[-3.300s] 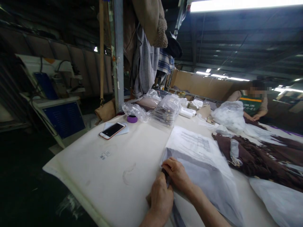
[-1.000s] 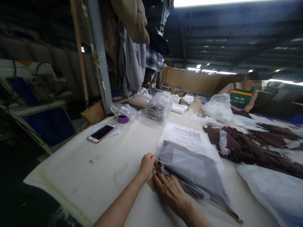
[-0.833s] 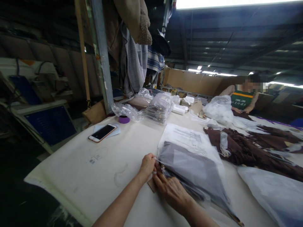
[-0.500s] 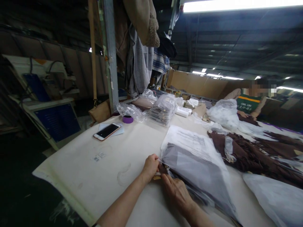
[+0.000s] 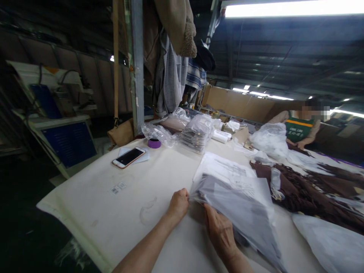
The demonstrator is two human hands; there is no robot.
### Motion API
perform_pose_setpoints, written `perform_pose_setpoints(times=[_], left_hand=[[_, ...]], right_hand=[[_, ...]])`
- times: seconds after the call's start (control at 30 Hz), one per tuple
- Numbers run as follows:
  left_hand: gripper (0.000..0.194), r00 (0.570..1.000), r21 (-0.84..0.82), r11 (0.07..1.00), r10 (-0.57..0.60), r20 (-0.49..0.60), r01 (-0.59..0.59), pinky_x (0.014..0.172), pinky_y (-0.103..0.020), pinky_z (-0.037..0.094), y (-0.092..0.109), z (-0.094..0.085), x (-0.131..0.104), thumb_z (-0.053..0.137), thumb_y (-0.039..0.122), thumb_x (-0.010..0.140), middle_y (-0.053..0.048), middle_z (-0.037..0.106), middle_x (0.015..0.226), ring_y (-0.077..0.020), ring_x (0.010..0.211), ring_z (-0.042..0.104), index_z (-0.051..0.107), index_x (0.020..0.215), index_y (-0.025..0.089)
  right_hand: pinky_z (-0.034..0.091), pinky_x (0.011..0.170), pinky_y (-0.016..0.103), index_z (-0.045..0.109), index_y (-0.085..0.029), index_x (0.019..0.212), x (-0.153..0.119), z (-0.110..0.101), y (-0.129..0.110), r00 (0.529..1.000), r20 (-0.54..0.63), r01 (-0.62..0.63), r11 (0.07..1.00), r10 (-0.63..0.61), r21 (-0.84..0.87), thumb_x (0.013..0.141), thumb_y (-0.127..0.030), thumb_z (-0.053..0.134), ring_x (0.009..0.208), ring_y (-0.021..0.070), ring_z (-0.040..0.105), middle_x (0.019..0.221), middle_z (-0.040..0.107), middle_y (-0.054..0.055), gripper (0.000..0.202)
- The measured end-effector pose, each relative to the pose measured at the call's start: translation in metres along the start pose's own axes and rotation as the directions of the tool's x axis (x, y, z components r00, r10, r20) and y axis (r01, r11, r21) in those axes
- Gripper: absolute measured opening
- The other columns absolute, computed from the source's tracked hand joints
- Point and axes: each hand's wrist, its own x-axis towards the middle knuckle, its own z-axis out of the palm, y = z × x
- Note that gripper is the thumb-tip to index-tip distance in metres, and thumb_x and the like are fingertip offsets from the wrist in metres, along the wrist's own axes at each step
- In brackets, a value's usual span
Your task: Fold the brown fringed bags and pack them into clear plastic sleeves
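Observation:
A clear plastic bag [image 5: 241, 204] with dark folded cloth inside lies over a stack of white printed bags [image 5: 230, 167]. My left hand [image 5: 179, 204] is closed in a pinch on the bag's near-left corner and pulls the film taut. My right hand [image 5: 220, 229] is at the bag's near edge, its fingers partly under the film and the cloth; the fingertips are hidden. To the right, dark brown fringed cloth [image 5: 298, 189] is spread out, with a small clear plastic piece on it.
A phone [image 5: 129, 157], a purple tape roll [image 5: 154, 143] and a pile of packed bags [image 5: 196, 134] are further back. Loose plastic [image 5: 270, 138] lies near a person in a green apron [image 5: 298, 129]. White plastic [image 5: 330, 239] is at the near right.
The clear film now covers the cloth's near-left end, where brown cloth showed between my hands. My right hand has moved slightly right, away from my left hand.

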Motion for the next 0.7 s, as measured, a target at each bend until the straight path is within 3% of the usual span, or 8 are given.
perform_pose_setpoints(times=[0.17,0.33,0.57,0.7], left_hand=[[0.015,0.998,0.048,0.998,-0.028,-0.052,0.030,0.079,-0.036,0.048,0.009,-0.004,-0.003,0.054,0.026,0.087,-0.002,0.062,0.081,-0.0156,0.082,0.060,0.060,0.083,0.013],[0.016,0.992,0.045,0.996,-0.070,-0.106,0.075,0.074,-0.029,0.044,0.017,-0.004,-0.009,0.046,0.017,0.088,-0.003,0.065,0.082,-0.0148,0.079,0.060,0.061,0.084,0.014],[0.023,0.994,0.120,0.992,-0.030,-0.102,0.042,0.070,-0.026,0.038,0.027,0.003,-0.028,0.037,0.017,0.088,-0.008,0.068,0.088,-0.0188,0.087,0.063,0.059,0.093,0.017],[0.024,0.997,0.156,0.988,0.003,-0.073,0.008,0.069,-0.026,0.039,0.026,0.003,-0.033,0.035,0.014,0.088,-0.008,0.068,0.086,-0.0201,0.087,0.063,0.058,0.092,0.017]], right_hand=[[0.047,0.053,0.024,0.055,-0.012,0.103,0.000,-0.001,0.003,0.997,0.057,0.064,0.995,-0.060,-0.070,0.086,-0.003,0.027,0.057,0.0153,0.062,0.079,0.069,0.009,0.034],[0.047,0.056,0.026,0.052,-0.012,0.109,-0.002,-0.002,0.005,0.982,0.147,0.144,0.974,-0.118,-0.177,0.082,0.001,0.028,0.059,0.0164,0.062,0.083,0.069,0.011,0.038],[0.044,0.046,0.030,0.056,-0.014,0.082,0.014,0.005,-0.008,0.944,0.330,0.094,0.952,0.007,-0.290,0.074,0.004,0.034,0.048,0.0211,0.059,0.061,0.061,0.009,0.030],[0.042,0.043,0.028,0.059,-0.009,0.086,0.021,0.011,-0.006,0.933,0.358,0.082,0.957,0.024,-0.280,0.069,0.007,0.035,0.045,0.0201,0.059,0.057,0.061,0.009,0.034]])
